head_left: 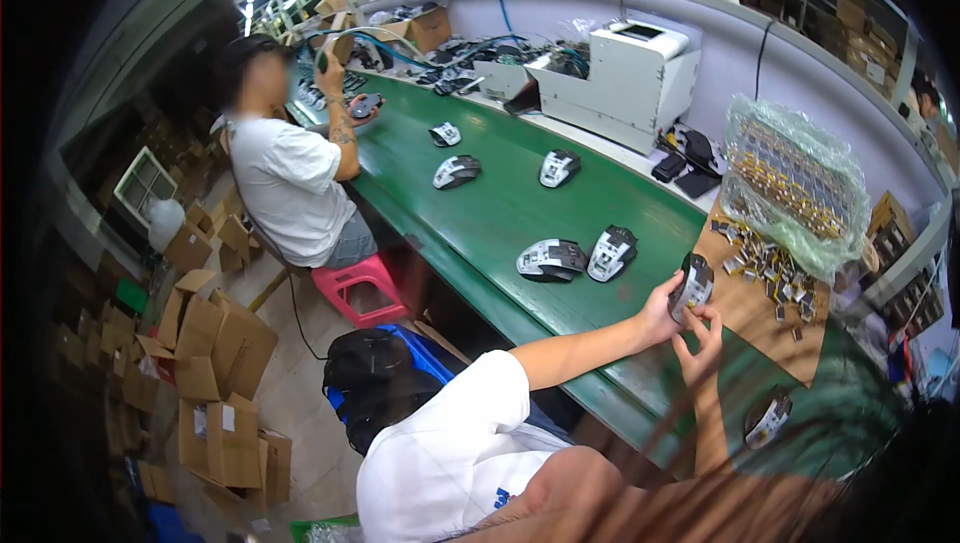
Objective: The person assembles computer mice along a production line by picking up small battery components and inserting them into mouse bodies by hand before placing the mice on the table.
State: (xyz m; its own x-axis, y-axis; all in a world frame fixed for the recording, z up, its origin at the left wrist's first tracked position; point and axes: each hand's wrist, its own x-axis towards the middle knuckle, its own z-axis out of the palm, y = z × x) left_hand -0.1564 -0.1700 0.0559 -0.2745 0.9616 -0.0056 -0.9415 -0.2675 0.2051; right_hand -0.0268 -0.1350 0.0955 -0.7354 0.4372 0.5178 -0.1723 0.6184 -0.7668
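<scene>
My left hand (660, 315) is closed around a black and silver computer mouse (694, 283), holding it tilted above the green bench. At the mouse's lower end, the fingers of my right hand (702, 341) are pinched together; what they grip is too small to make out. Just beyond my hands, a heap of small dark parts with yellow bits (770, 268) lies on a brown cardboard sheet (745, 328). Two similar mice, one lying sideways (552, 260) and one upright (612, 253), sit left of my hands. Another mouse (768, 418) lies near my right forearm.
More mice (458, 172) are spread along the green bench (480, 218). Bubble wrap (795, 178) with rows of parts lies at the far right. A white machine (620, 83) stands at the back. A co-worker (290, 163) sits at left, holding a mouse. Cardboard boxes (225, 353) crowd the floor.
</scene>
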